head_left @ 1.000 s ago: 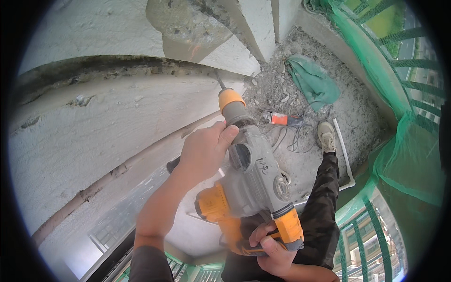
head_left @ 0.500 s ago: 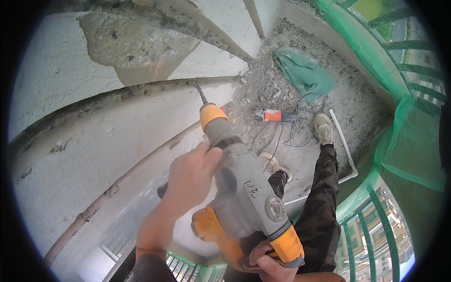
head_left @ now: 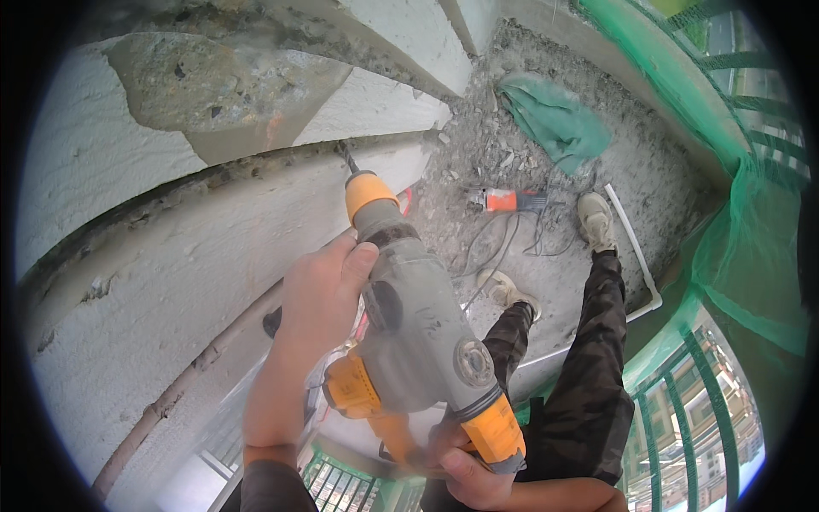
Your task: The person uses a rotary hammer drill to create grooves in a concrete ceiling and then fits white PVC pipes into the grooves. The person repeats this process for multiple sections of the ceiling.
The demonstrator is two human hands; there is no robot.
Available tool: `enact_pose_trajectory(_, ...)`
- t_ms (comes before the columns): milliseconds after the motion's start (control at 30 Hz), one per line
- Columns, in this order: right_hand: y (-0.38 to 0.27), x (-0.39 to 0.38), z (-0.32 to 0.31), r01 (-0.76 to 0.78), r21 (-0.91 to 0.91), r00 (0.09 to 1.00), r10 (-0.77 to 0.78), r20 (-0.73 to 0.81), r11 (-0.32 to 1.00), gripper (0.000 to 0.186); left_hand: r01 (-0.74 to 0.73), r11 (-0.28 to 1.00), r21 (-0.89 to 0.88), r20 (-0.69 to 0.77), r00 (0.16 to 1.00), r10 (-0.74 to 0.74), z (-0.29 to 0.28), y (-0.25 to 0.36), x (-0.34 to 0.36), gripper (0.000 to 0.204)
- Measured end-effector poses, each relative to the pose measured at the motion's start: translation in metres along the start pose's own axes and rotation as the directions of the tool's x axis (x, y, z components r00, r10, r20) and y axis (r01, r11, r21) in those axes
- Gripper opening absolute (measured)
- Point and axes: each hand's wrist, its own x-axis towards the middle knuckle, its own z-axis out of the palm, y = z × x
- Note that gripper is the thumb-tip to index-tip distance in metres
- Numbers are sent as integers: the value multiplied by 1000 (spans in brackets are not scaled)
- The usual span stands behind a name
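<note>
A grey and orange rotary hammer drill (head_left: pixel 418 316) is held across my body, its front pointing up and left. My left hand (head_left: pixel 320 294) is closed at its front end, where a dark side handle sticks out beyond the fingers. Round the rear grip, my right hand (head_left: pixel 473 474) is closed. The drill bit (head_left: pixel 348 159) meets the rough groove beneath a white concrete ledge (head_left: pixel 375 107); its tip is hidden there, so its depth cannot be told. Above the groove lies a broken patch of bare concrete (head_left: pixel 230 90).
On the rubble-strewn floor lie an orange angle grinder (head_left: pixel 502 200) with its cable and a green cloth (head_left: pixel 554 124). A white pipe (head_left: pixel 630 235) runs beside my shoe (head_left: pixel 597 220). Green netting (head_left: pixel 721 273) and railings stand at right. A rusty pipe (head_left: pixel 162 405) runs along the wall.
The drill and both hands have shifted left. The bit has moved left along the groove, and less of its length shows. Both hands keep their hold.
</note>
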Motion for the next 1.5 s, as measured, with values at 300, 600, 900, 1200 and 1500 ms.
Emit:
enact_pose_trajectory(300, -37, 1, 31, 69, 56, 997, -70, 18, 996, 12, -34, 985, -167, -21, 999, 31, -2, -24, 3, 56)
enact_pose_trajectory(600, -90, -41, -51, 128, -271, 992, -129, 16, 954, 17, -4, 928, -372, -59, 998, -20, 45, 34, -44, 62)
enact_pose_trajectory(900, -198, -51, -112, 295, -887, 956, -113, 272, 356, 15, -74, 487, -870, -188, 964, -189, 81, 95, -93, 57)
enact_pose_trajectory(1200, -286, -42, -105, 661, -747, 728, -184, 661, -70, 15, -387, -12, -922, -371, 892, -258, 67, 154, -82, 65)
enact_pose_trajectory(1500, -311, -14, -24, 498, -798, 865, -128, 485, 340, 30, -343, 51, -938, -321, 803, -501, 42, 156, -44, 65)
